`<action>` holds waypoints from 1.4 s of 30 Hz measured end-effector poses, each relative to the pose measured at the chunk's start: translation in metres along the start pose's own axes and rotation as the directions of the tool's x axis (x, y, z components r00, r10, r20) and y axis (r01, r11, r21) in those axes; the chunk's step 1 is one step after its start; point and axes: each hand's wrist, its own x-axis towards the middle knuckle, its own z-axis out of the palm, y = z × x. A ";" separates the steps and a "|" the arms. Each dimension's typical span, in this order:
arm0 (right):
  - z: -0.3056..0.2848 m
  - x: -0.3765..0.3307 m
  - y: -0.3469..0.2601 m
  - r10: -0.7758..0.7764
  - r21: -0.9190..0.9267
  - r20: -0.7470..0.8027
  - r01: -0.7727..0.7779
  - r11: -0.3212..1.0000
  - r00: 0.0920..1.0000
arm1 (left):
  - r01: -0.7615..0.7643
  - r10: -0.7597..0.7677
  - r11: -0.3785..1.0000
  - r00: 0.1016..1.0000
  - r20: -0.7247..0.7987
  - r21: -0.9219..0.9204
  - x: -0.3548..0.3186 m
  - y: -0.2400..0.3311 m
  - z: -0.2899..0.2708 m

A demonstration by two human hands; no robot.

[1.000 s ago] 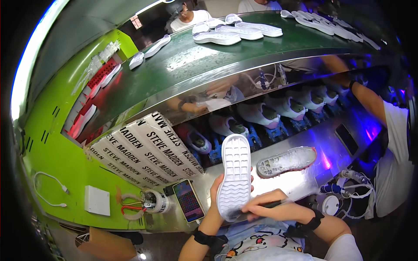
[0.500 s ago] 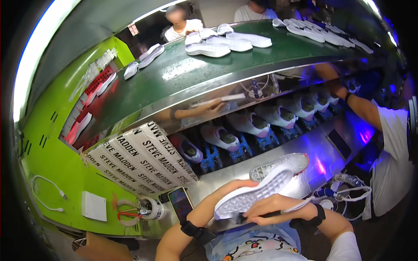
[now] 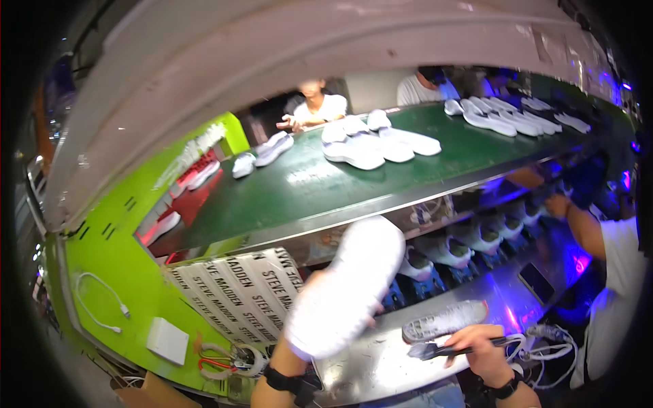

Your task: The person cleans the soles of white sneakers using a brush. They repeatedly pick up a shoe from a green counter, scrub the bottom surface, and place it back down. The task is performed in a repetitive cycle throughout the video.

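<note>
A white shoe sole [image 3: 347, 289], blurred by motion, is held up over the front bench by my left hand [image 3: 314, 280], which is mostly hidden behind it. My right hand [image 3: 481, 350] grips a black brush [image 3: 442, 349] by its handle, the dark head pointing left, apart from the raised sole. Just beyond the brush, a second, greyish shoe sole [image 3: 445, 321] lies on the metal bench with its patterned side up.
A row of shoes [image 3: 454, 253] on blue supports stands under the green conveyor belt [image 3: 286, 197], which carries several white soles [image 3: 357, 151]. A printed carton [image 3: 238, 292] stands left. A phone [image 3: 536, 283] and white cords [image 3: 544, 353] lie right, near another person's arm [image 3: 586, 231].
My left hand has lifted its sole up and left, turning it upright. My right hand has drawn the brush away to the right. The whole view has tilted upward.
</note>
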 end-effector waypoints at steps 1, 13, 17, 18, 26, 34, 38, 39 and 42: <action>0.001 -0.004 -0.002 -0.011 0.250 -0.163 0.052 0.967 0.987 | -0.072 0.091 0.983 0.990 0.106 -0.167 -0.003 0.039 0.043; -0.017 -0.045 -0.002 0.288 0.112 -0.458 -0.266 0.957 0.841 | 0.406 0.664 -0.422 0.747 -0.029 0.811 0.291 0.155 0.047; -0.036 -0.057 0.003 0.309 0.122 -0.530 -0.289 0.950 0.790 | 0.252 0.560 -0.025 0.805 -0.195 0.967 0.293 0.188 0.018; -0.041 -0.057 0.002 0.276 0.102 -0.555 -0.266 0.959 0.785 | 0.036 0.602 0.387 0.747 -0.282 0.921 0.274 0.173 0.048; 0.009 0.000 0.002 -0.059 0.205 -0.400 0.152 0.967 0.915 | -0.483 0.693 -0.077 0.603 0.395 0.872 -0.007 -0.029 0.054; 0.040 -0.021 0.079 0.670 0.720 -0.386 -0.247 0.649 0.634 | -0.179 0.680 0.026 0.724 0.114 0.984 -0.102 -0.150 -0.063; 0.019 -0.047 0.080 0.646 0.620 -0.419 -0.320 0.717 0.638 | 0.118 0.843 -0.080 0.538 0.004 0.990 -0.143 -0.148 -0.144; 0.017 -0.051 0.081 0.647 0.586 -0.430 -0.350 0.731 0.630 | 0.151 0.820 -0.093 0.573 -0.011 0.984 -0.149 -0.151 -0.151; 0.018 -0.053 0.081 0.662 0.595 -0.414 -0.365 0.716 0.625 | 0.256 0.746 -0.241 0.666 0.010 0.936 -0.156 -0.161 -0.165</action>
